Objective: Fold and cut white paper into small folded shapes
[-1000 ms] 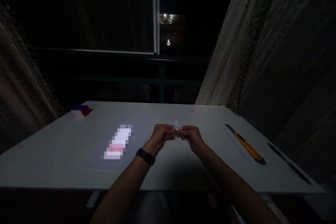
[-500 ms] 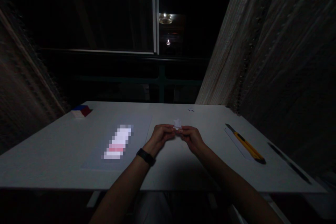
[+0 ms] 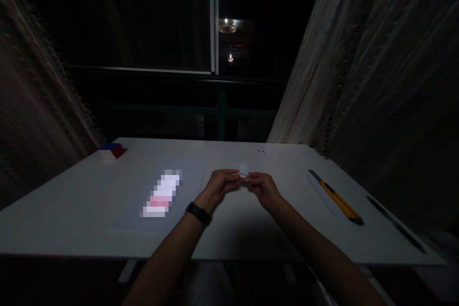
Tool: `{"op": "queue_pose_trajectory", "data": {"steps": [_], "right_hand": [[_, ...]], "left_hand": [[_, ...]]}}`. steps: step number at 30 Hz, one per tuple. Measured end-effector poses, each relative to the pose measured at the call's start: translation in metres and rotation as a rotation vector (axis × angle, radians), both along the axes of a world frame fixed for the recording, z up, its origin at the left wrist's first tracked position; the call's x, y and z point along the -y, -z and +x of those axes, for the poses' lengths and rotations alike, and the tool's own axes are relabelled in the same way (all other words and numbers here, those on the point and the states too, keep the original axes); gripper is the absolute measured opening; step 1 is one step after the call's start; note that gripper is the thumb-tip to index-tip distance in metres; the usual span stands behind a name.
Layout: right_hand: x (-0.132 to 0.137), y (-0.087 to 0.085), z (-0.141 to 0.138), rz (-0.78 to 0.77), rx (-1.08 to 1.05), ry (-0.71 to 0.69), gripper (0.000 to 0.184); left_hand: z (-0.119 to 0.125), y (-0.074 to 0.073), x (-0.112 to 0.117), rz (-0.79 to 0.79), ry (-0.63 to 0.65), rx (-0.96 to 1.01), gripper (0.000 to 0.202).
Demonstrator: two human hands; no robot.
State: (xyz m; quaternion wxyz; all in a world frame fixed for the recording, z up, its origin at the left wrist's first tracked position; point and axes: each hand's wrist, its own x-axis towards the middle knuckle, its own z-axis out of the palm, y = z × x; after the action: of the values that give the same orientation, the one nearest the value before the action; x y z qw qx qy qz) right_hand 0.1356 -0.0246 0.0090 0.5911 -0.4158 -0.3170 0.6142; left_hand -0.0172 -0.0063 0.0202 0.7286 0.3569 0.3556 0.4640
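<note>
A small folded piece of white paper is pinched between my two hands above the middle of the white table. My left hand, with a black band on the wrist, grips its left side by the fingertips. On the other side, my right hand holds it between thumb and fingers. The fingertips of both hands nearly meet under the paper, and they hide its lower part. Dim light keeps the folds from showing clearly.
Left of my hands a lit, blurred-out screen lies on a pale sheet. A blue, red and white block sits at the far left. To the right are a yellow utility knife, a paper strip and a dark thin strip.
The paper's upper part looks slightly changed in outline, less pointed than before. Both hands stay nearly in place and keep their pinch.
</note>
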Motion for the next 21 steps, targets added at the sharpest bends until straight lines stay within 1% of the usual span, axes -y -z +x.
{"op": "queue_pose_trajectory", "data": {"steps": [2,4,8,12,17,21], "right_hand": [[0.0007,-0.0013,-0.0009,-0.007,-0.034,-0.022,0.016],[0.0010,-0.0018,-0.0017,-0.012,-0.085,-0.035,0.019],[0.0005,-0.0005,-0.0031,-0.042,-0.164,-0.002,0.025],[0.0000,-0.0001,-0.0033,-0.085,-0.179,0.040,0.023],[-0.0012,0.0020,-0.0020,-0.074,-0.211,0.013,0.021],[-0.0029,0.0038,-0.0012,-0.087,-0.206,0.017,0.020]], "left_hand": [[0.0002,0.0006,-0.0012,-0.017,-0.016,0.025,0.025],[0.0005,0.0013,-0.0021,-0.017,-0.028,0.034,0.024],[0.0019,0.0012,-0.0022,-0.010,-0.053,0.022,0.023],[0.0037,-0.0008,0.0002,-0.004,-0.085,0.000,0.021],[0.0047,-0.0025,0.0038,0.046,-0.079,-0.011,0.023],[0.0046,-0.0012,0.0029,0.039,-0.080,-0.014,0.020]]}}
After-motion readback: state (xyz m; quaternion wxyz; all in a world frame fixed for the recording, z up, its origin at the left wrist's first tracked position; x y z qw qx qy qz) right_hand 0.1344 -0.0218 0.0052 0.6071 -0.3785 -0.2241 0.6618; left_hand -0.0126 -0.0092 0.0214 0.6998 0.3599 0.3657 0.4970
